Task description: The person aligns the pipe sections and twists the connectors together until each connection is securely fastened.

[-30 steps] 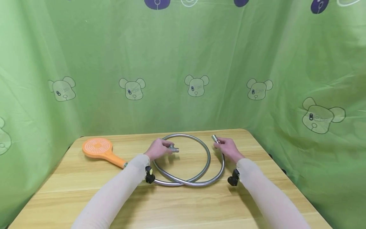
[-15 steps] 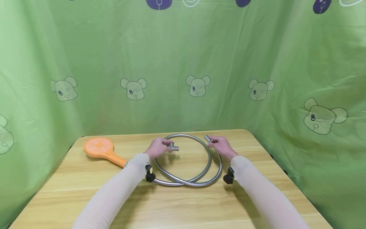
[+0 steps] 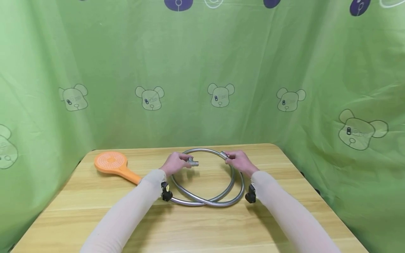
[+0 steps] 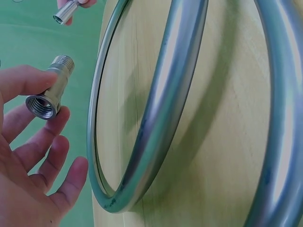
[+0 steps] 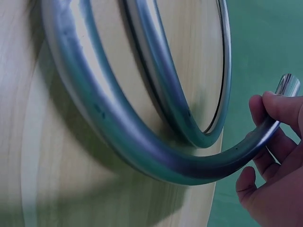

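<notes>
My left hand (image 3: 174,164) pinches a short silver pipe fitting (image 4: 57,87) between thumb and fingers. Its near opening is threaded inside and its far end outside; a side stub shows in the head view. My right hand (image 3: 242,162) grips a metal shower hose (image 5: 203,168) just behind its end nut (image 5: 288,86). That nut stands to the right of the fitting, a gap between them, and also shows at the top of the left wrist view. The rest of the hose lies in a crossing loop on the wooden table (image 3: 202,232). My left sleeve hides part of it.
An orange shower head (image 3: 110,161) lies at the table's left, face up, its handle end behind my left sleeve. A green curtain (image 3: 183,123) with bear faces hangs close around the back and both sides.
My right hand has moved left with the hose end, bringing it nearer the fitting. The hose's right curve has drawn in leftward. My left hand has stayed nearly still.
</notes>
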Tool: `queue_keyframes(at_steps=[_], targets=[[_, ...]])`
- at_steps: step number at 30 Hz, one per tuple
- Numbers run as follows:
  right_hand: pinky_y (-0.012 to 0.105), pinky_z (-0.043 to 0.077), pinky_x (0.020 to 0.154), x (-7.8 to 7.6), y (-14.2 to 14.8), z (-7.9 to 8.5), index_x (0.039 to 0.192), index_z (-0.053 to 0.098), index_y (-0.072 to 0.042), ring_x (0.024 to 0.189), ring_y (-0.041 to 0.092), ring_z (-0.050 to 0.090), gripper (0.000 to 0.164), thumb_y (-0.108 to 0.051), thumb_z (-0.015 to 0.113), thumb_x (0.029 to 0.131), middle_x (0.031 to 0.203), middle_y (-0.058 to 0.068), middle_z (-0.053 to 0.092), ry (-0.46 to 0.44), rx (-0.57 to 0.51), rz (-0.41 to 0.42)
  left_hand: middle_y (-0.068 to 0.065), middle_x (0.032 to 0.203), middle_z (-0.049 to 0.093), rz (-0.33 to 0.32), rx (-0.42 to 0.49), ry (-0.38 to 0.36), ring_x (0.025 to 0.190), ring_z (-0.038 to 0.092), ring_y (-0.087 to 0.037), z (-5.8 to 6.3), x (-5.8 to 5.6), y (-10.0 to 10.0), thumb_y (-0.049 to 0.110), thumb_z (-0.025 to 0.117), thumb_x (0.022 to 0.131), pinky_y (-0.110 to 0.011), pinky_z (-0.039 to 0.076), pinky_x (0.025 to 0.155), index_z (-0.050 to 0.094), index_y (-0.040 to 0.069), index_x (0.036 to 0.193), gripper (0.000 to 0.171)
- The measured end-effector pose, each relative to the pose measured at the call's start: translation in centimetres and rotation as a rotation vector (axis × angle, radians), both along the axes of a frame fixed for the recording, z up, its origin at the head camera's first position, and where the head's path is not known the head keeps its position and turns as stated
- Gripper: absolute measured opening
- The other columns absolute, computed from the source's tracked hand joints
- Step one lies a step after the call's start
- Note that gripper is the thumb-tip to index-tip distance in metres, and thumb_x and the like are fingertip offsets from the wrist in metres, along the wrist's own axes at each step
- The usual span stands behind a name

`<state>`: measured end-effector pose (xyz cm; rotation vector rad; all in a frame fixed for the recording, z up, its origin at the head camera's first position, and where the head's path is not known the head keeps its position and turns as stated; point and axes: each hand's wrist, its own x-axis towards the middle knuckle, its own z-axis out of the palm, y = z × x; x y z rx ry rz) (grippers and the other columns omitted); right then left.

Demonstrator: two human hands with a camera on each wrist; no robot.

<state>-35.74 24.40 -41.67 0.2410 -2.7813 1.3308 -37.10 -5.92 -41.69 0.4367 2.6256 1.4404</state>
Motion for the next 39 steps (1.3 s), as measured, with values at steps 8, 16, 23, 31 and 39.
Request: queue_keyframes(at_steps=[8,16,23,31,39], targets=[[0.040,0.057,0.090,-0.4,-1.0,-0.2,0.135,0.060,0.000,0.100,0.026,0.064,0.046,-0.001,0.068,0.090,0.131,0.022,0.064,0.028,0.054,0.077,-0.003,0.117,0.074,-0.014,0.000,0.016,0.104,0.063,-0.020,-0.2,-0.1,0.0,0.018,0.081,0.079,-0.039,0.048,0.095,0.072,0.017,0.126,0.048],[0.029,0.053,0.074,-0.7,-1.3,-0.4,0.134,0.062,-0.001,0.084,0.019,0.060,0.045,0.001,0.068,0.090,0.124,0.021,0.069,0.048,0.089,0.113,-0.003,0.116,0.074,-0.018,0.017,0.024,0.106,0.063,-0.020,-0.1,-0.2,0.3,0.018,0.082,0.078,-0.044,0.047,0.101,0.072,0.015,0.125,0.049],[0.028,0.053,0.070,-0.9,-2.0,-0.4,0.131,0.065,-0.001,0.080,0.016,0.059,0.042,0.001,0.068,0.089,0.115,0.021,0.072,0.081,0.150,0.177,-0.002,0.115,0.074,-0.015,0.007,0.026,0.100,0.061,-0.019,0.1,-0.1,0.4,0.020,0.083,0.077,-0.039,0.048,0.092,0.073,0.019,0.124,0.048],[0.028,0.050,0.066,-0.9,-2.7,-0.6,0.131,0.066,-0.006,0.075,0.015,0.056,0.042,0.000,0.068,0.090,0.115,0.017,0.073,0.059,0.186,0.181,0.000,0.114,0.075,-0.034,-0.004,0.046,0.104,0.063,-0.019,-0.1,-0.4,1.0,0.021,0.083,0.077,-0.043,0.048,0.100,0.074,0.021,0.121,0.045],[0.027,0.047,0.060,-0.7,-3.5,-0.4,0.132,0.065,-0.005,0.070,0.014,0.054,0.042,-0.002,0.069,0.090,0.116,0.016,0.073,0.084,0.247,0.193,-0.003,0.118,0.074,-0.051,-0.001,0.037,0.105,0.063,-0.020,0.1,-0.6,1.7,0.019,0.082,0.078,-0.046,0.048,0.100,0.072,0.015,0.124,0.048]])
